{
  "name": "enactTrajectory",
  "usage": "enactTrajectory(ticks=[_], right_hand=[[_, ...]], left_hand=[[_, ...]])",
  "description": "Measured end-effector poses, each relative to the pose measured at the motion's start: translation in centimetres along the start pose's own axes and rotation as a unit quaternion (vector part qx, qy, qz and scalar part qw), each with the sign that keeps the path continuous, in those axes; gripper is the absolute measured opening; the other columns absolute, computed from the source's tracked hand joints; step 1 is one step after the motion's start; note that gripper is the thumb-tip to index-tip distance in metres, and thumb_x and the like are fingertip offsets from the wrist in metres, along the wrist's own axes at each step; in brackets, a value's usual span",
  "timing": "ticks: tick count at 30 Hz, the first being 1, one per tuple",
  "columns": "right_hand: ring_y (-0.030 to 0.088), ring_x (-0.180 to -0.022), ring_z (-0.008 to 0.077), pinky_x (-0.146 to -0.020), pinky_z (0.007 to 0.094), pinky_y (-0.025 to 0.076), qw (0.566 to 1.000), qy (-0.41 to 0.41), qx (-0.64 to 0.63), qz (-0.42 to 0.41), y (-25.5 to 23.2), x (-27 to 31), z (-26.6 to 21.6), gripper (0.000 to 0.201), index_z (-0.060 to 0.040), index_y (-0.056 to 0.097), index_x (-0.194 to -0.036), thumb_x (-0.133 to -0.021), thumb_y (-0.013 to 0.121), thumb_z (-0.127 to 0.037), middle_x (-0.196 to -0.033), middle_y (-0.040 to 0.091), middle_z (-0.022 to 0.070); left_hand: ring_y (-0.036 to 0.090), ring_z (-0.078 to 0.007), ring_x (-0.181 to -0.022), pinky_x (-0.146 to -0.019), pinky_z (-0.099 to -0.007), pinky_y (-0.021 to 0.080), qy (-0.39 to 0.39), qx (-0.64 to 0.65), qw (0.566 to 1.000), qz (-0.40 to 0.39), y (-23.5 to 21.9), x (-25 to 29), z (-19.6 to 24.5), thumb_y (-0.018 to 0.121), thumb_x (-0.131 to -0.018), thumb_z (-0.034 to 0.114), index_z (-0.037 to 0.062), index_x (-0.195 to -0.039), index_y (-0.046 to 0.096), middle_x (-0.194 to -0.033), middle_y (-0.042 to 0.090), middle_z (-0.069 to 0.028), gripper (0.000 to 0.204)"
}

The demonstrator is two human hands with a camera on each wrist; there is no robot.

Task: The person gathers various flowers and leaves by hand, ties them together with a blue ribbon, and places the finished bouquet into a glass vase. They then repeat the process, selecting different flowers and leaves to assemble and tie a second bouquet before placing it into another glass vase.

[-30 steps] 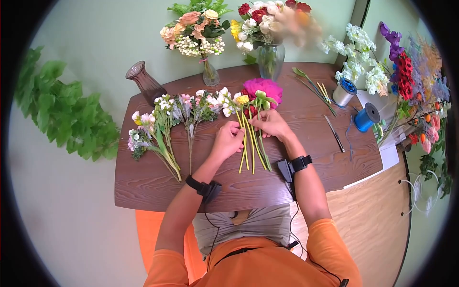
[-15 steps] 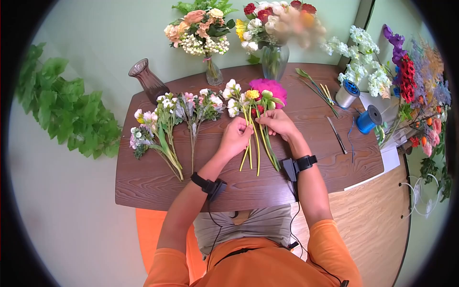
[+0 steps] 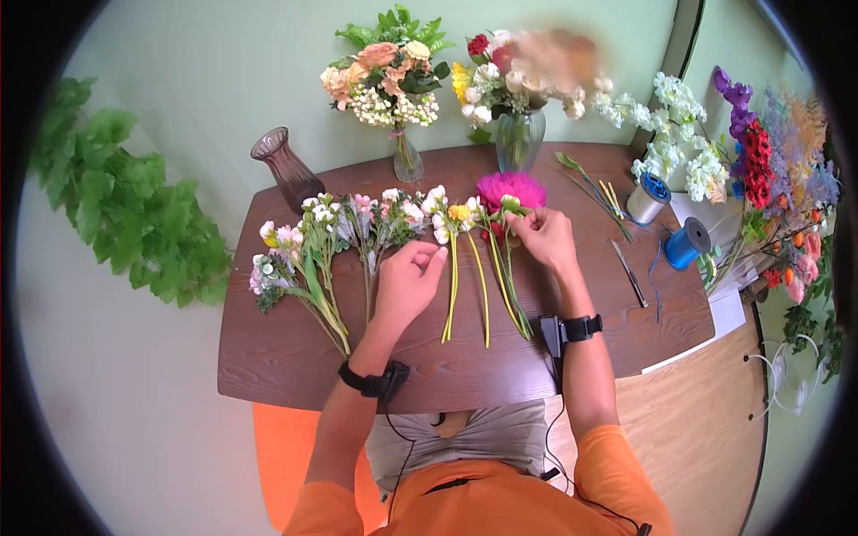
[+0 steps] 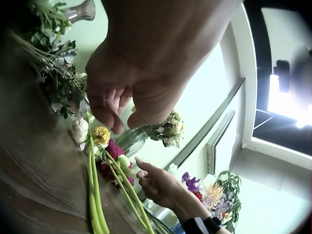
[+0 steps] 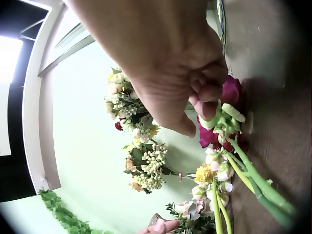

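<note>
My left hand [image 3: 409, 281] hovers left of the yellow-green stems [image 3: 451, 299], its fingers loosely bent with nothing between them. Those stems lie on the table, with a yellow flower [image 3: 458, 213] and white blossoms [image 3: 435, 201] at their heads. On the right, my right hand [image 3: 547, 238] is beside the magenta flower [image 3: 511, 189]. In the right wrist view its fingertips are right at the pale green base [image 5: 225, 119] of a flower turned away, while the thumb stands apart. Green stems [image 3: 511, 299] run from there toward me. Part of a red flower [image 3: 493, 232] shows beside them.
Mixed pink and white sprays [image 3: 308, 241] lie at the left, below a tilted purple vase [image 3: 288, 170]. Two vased bouquets stand at the back. To the right are a knife-like tool [image 3: 630, 275], loose stems [image 3: 597, 198], a silver spool [image 3: 645, 198] and a blue spool [image 3: 686, 243].
My left hand has let go of the yellow-green stems and drawn away to the left. My right hand has shifted right, its thumb now apart. The stems are spread wider on the table.
</note>
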State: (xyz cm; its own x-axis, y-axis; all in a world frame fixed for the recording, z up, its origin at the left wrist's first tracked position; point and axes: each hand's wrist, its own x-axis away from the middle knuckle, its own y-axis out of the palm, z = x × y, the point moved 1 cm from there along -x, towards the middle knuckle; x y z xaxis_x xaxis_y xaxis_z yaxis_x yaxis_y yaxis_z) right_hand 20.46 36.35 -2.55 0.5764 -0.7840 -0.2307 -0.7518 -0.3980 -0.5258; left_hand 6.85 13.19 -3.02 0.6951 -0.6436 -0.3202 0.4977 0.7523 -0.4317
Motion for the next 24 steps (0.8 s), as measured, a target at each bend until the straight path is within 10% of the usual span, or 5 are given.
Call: enactTrajectory(ticks=[2, 13, 17, 19, 24], right_hand=[[0.054, -0.057, 0.0069, -0.055, 0.0286, 0.047, 0.999, -0.027, -0.037, 0.008, 0.7, 0.3, -0.4, 0.043, 0.0002, 0.067, -0.069, -0.086, 0.081, -0.036, -0.058, 0.060, 0.0022], [0.059, -0.058, 0.0058, -0.053, 0.0248, 0.047, 0.961, -0.081, -0.158, -0.211, 7.2, -1.7, -12.5, 0.027, 0.0005, 0.070, -0.089, -0.095, 0.074, -0.026, -0.066, 0.065, -0.0007], [0.067, -0.071, 0.0112, -0.067, 0.0281, 0.054, 0.951, -0.055, -0.243, -0.181, 14.8, -8.8, -10.3, 0.035, 0.0037, 0.071, -0.099, -0.092, 0.077, -0.030, -0.079, 0.072, 0.0065], [0.071, -0.080, 0.0174, -0.075, 0.0331, 0.056, 0.991, -0.079, -0.104, -0.024, 17.3, -12.4, -9.6, 0.049, 0.0061, 0.070, -0.102, -0.085, 0.080, -0.038, -0.087, 0.074, 0.0114], [0.067, -0.108, 0.0237, -0.095, 0.0353, 0.052, 1.000, 0.006, 0.006, -0.022, 18.5, -15.0, -12.8, 0.060, 0.0110, 0.063, -0.127, -0.087, 0.081, -0.030, -0.118, 0.071, 0.0180]], left_hand=[[0.054, -0.0008, -0.063, -0.052, -0.0190, 0.043, -0.058, 0.182, 0.982, 0.007, -0.4, 0.0, -0.3, 0.067, -0.101, 0.020, -0.0012, -0.099, 0.068, -0.077, 0.065, 0.0006, 0.021], [0.040, -0.0020, -0.047, -0.041, -0.0189, 0.029, -0.238, 0.486, 0.838, -0.065, -1.3, 1.0, -2.4, 0.068, -0.101, 0.031, 0.0059, -0.095, 0.064, -0.068, 0.052, 0.0048, 0.026], [0.040, -0.0020, -0.047, -0.042, -0.0190, 0.029, -0.221, 0.471, 0.851, -0.064, -1.2, 1.1, -2.6, 0.069, -0.101, 0.030, 0.0066, -0.093, 0.064, -0.066, 0.051, 0.0048, 0.025], [0.040, -0.0018, -0.048, -0.043, -0.0189, 0.029, -0.214, 0.463, 0.859, -0.052, -1.2, 1.0, -2.9, 0.069, -0.101, 0.030, 0.0069, -0.093, 0.064, -0.066, 0.051, 0.0050, 0.025], [0.041, -0.0012, -0.049, -0.044, -0.0182, 0.030, -0.201, 0.429, 0.880, -0.030, -0.6, 1.0, -3.6, 0.071, -0.100, 0.031, 0.0078, -0.090, 0.063, -0.067, 0.051, 0.0057, 0.026]])
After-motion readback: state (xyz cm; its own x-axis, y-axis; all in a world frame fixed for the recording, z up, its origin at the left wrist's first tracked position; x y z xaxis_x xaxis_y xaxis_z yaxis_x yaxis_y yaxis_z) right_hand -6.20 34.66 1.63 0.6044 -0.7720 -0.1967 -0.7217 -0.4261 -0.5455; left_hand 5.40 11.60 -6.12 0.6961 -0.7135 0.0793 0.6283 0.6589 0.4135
